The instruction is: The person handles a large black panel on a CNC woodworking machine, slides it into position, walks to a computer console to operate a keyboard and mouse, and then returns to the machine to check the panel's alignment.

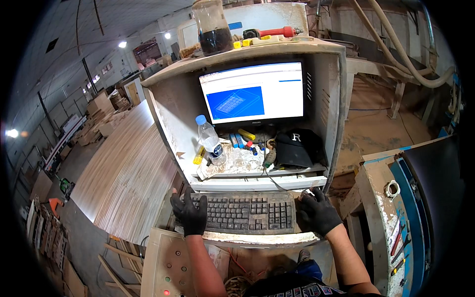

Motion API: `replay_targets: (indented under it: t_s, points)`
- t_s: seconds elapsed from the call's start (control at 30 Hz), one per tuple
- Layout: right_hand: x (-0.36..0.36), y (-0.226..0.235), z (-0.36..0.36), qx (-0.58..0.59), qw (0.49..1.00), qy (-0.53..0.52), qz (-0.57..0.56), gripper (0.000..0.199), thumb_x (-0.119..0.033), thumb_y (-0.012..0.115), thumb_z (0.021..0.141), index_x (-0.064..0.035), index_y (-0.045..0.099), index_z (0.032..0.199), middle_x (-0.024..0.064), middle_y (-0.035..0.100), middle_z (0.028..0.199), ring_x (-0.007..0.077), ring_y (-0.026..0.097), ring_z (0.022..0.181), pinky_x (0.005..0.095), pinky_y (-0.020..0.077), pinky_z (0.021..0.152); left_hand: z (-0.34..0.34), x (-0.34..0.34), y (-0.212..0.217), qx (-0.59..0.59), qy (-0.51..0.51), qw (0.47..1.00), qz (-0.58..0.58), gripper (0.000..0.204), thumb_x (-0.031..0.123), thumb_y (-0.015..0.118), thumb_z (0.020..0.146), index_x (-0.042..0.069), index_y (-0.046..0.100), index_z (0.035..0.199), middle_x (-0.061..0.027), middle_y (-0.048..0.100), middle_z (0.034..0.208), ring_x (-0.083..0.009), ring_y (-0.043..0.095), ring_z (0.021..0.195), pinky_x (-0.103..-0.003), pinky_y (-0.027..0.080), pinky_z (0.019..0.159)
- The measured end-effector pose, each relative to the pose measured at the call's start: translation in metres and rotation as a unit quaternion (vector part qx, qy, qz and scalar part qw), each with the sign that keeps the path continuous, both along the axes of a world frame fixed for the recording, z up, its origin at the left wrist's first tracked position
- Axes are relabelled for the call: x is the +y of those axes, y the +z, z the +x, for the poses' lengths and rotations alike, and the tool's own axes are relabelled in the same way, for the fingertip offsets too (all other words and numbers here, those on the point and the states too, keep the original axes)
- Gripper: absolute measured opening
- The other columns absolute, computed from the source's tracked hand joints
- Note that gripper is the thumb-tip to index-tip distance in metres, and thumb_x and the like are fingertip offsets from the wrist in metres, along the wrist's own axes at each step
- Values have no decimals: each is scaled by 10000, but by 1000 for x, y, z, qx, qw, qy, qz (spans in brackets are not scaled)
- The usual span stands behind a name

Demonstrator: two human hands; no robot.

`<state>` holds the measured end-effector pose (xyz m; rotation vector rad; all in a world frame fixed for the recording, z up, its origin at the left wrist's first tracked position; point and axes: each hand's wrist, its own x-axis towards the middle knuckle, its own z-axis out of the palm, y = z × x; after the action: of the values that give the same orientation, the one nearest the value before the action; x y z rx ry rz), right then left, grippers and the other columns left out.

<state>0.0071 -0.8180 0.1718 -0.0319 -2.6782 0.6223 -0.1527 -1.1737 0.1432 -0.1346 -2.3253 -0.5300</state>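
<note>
A dusty black keyboard (250,213) lies on a pull-out shelf (267,238) below a monitor (252,94). The screen shows a pale window with a blue panel and a line drawing. At the keyboard's left end is my left hand (191,214), in a black glove with a bare fingertip, its fingers apart and holding nothing. My right hand (318,214), also gloved in black, rests curled over a computer mouse (308,192) just right of the keyboard. The glove hides most of the mouse, and a dark cable leads toward it.
Inside the cabinet (341,99) stand a blue-capped water bottle (213,143), small boxes and a black cap (297,150). On top are a jar of dark liquid (213,29) and a red tool (274,32). Stacked boards (118,173) lie left; a button panel (170,262) sits below.
</note>
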Motion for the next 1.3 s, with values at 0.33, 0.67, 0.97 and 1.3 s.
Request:
replay_targets:
  t_s: [0.33,0.67,0.97,1.3]
  points:
    - [2,-1,1,-10,1000,-14,-5,421,-210,686,772,-152,582,1176,232,459,1302,442,517,1136,493,478,928,0,2,3,7,-14,1000,10,577,318,709,793,51,534,1273,-296,310,1428,-462,289,1320,-562,290,1045]
    - [1,-7,-1,-1,1000,-8,-4,419,-207,678,784,-134,561,1179,235,457,1298,438,498,1163,494,467,938,0,-1,-1,-4,-7,1000,6,587,334,704,800,51,526,1283,-283,302,1442,-462,285,1323,-567,286,1051]
    - [1,-3,0,-17,1000,-18,-11,420,-229,677,804,-126,553,1192,238,453,1320,438,473,1197,491,457,956,-1,-1,-2,-4,-14,1000,11,609,343,706,806,63,506,1308,-300,302,1440,-466,280,1331,-568,280,1057]
    - [-4,-1,2,1,1000,-11,11,385,-242,676,804,-135,571,1158,227,482,1290,432,482,1179,492,456,954,-3,-9,-7,-2,-11,1000,0,626,380,704,813,71,501,1318,-297,322,1434,-473,297,1324,-565,294,1054]
